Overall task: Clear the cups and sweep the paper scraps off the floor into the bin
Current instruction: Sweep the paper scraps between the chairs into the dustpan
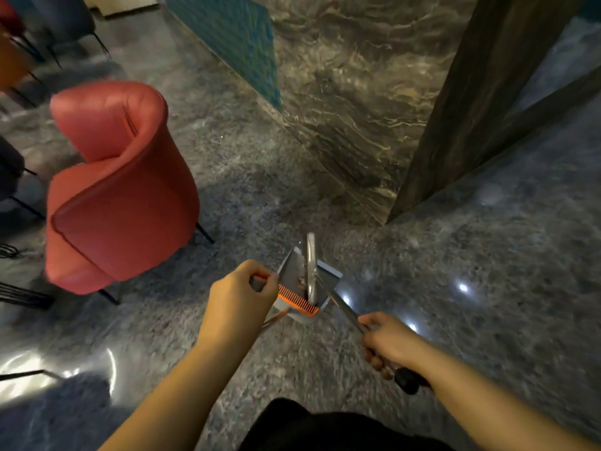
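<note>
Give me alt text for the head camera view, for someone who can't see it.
A person's left hand grips an orange-and-grey dustpan while the right hand holds a metal broom handle, above a dark speckled floor. A red armchair stands to the left.

A red armchair [110, 187] on thin black legs stands on the grey speckled floor [471, 271] at the left. Behind it, darker chairs [48, 24] crowd the far left corner. A marble wall [351, 92] with a teal panel [234, 37] rises ahead, a dark wooden post [471, 92] beside it.
</note>
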Tool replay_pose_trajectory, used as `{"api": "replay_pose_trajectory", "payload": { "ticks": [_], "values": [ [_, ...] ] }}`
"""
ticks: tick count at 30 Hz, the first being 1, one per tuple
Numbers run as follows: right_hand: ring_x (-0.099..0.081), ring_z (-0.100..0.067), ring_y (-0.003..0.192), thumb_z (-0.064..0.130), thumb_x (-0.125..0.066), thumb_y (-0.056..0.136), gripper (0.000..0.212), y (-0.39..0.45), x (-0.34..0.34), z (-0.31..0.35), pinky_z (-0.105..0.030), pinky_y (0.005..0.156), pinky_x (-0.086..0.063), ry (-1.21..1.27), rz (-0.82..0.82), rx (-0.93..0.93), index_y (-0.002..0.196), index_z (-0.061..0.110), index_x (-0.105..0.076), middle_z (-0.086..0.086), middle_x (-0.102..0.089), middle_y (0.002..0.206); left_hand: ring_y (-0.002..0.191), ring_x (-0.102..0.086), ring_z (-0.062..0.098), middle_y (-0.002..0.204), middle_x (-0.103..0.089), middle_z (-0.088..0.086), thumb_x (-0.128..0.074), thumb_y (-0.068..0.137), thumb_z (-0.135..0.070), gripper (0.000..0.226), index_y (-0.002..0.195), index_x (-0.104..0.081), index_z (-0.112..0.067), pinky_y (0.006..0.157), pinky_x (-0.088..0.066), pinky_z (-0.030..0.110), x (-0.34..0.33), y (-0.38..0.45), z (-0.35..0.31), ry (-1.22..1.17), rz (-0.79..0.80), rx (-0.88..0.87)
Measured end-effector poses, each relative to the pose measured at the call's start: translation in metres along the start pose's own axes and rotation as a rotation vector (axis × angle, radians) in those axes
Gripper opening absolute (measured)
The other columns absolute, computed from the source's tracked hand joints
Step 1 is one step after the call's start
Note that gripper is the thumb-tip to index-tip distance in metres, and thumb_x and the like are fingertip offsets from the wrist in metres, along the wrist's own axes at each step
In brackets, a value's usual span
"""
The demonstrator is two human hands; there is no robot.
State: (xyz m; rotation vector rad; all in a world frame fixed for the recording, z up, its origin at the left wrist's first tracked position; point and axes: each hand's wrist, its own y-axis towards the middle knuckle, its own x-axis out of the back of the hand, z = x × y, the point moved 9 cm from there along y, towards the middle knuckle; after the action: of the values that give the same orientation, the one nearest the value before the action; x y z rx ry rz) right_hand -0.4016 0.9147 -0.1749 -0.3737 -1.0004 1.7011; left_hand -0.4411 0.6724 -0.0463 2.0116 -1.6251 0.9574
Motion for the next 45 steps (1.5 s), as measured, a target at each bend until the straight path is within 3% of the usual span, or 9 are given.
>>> {"api": "replay_pose_trajectory", "payload": {
  "ticks": [5,10,21,25,29,34,36,39,45],
  "values": [
    [-0.046,-0.015,0.039,0.003,-0.044,0.093,0.033,0.081,0.018,0.083,-0.021,0.038,-0.034,0.003,0.028,-0.005,0.12,0.021,-0.044,-0.01,-0.053,0.059,0.054,-0.052,0.001,0.058,-0.058,-0.005,-0.067,0.09,-0.027,0.02,0.071,-0.061,-0.025,0.045,-0.035,0.014,0.012,0.101,-0.003,-0.033,-0.05,0.013],
    [-0.041,-0.013,0.036,0.004,-0.044,0.095,0.019,0.166,0.021,0.183,-0.019,0.04,-0.03,-0.007,0.048,0.016,0.088,0.02,-0.049,-0.009,-0.048,0.055,0.065,-0.058,-0.004,0.067,-0.064,-0.003,-0.068,0.09,-0.022,0.018,0.073,-0.063,-0.022,0.048,-0.039,0.008,0.028,0.224,-0.005,-0.065,-0.051,0.009],
    [-0.043,-0.011,0.033,0.003,-0.05,0.093,0.028,0.311,0.046,0.381,-0.017,0.033,-0.031,-0.046,0.039,0.038,0.117,0.017,-0.046,-0.008,-0.051,0.057,0.058,-0.058,0.004,0.058,-0.064,-0.008,-0.071,0.085,-0.028,0.017,0.07,-0.064,-0.026,0.05,-0.041,0.017,0.064,0.461,-0.022,-0.037,-0.13,0.029],
    [-0.042,-0.013,0.036,0.001,-0.047,0.094,0.018,0.37,0.063,0.458,-0.016,0.032,-0.03,-0.078,0.079,0.054,0.094,0.018,-0.05,-0.009,-0.048,0.056,0.062,-0.062,0.012,0.06,-0.064,-0.01,-0.071,0.084,-0.029,0.015,0.071,-0.065,-0.023,0.06,-0.044,0.028,0.068,0.553,-0.026,-0.036,-0.196,0.075],
    [-0.039,-0.016,0.037,0.0,-0.046,0.094,0.021,0.448,0.088,0.531,-0.016,0.035,-0.029,-0.099,0.108,0.058,0.084,0.019,-0.048,-0.011,-0.045,0.053,0.061,-0.059,0.004,0.059,-0.063,-0.011,-0.07,0.084,-0.03,0.017,0.069,-0.064,-0.025,0.053,-0.039,0.015,0.067,0.648,-0.035,-0.047,-0.245,0.132],
    [-0.043,-0.014,0.035,0.003,-0.049,0.092,0.022,0.535,0.114,0.623,-0.017,0.033,-0.031,-0.174,0.121,0.081,0.108,0.019,-0.051,-0.009,-0.05,0.056,0.062,-0.06,0.011,0.061,-0.064,-0.006,-0.069,0.084,-0.03,0.016,0.07,-0.064,-0.024,0.06,-0.047,0.03,0.073,0.753,-0.047,-0.083,-0.285,0.209],
    [-0.042,-0.013,0.033,0.003,-0.048,0.092,0.02,0.561,0.118,0.663,-0.017,0.033,-0.032,-0.199,0.15,0.096,0.105,0.018,-0.053,-0.008,-0.048,0.053,0.064,-0.061,0.012,0.063,-0.065,-0.006,-0.07,0.084,-0.029,0.015,0.071,-0.065,-0.024,0.064,-0.05,0.035,0.083,0.788,-0.049,-0.115,-0.33,0.23],
    [-0.04,-0.011,0.031,0.001,-0.046,0.093,0.018,0.592,0.116,0.725,-0.017,0.033,-0.031,-0.263,0.191,0.144,0.089,0.016,-0.055,-0.009,-0.045,0.053,0.07,-0.062,0.008,0.068,-0.067,-0.011,-0.07,0.083,-0.033,0.014,0.071,-0.066,-0.025,0.068,-0.049,0.029,0.1,0.833,-0.046,-0.146,-0.372,0.252],
    [-0.04,-0.009,0.031,0.003,-0.048,0.093,0.018,0.667,0.092,0.834,-0.016,0.032,-0.03,-0.369,0.244,0.19,0.106,0.005,-0.059,-0.008,-0.045,0.054,0.065,-0.062,0.009,0.063,-0.065,-0.007,-0.071,0.083,-0.031,0.015,0.069,-0.065,-0.028,0.061,-0.046,0.023,0.137,0.94,-0.019,-0.14,-0.387,0.298]
  ]
}}
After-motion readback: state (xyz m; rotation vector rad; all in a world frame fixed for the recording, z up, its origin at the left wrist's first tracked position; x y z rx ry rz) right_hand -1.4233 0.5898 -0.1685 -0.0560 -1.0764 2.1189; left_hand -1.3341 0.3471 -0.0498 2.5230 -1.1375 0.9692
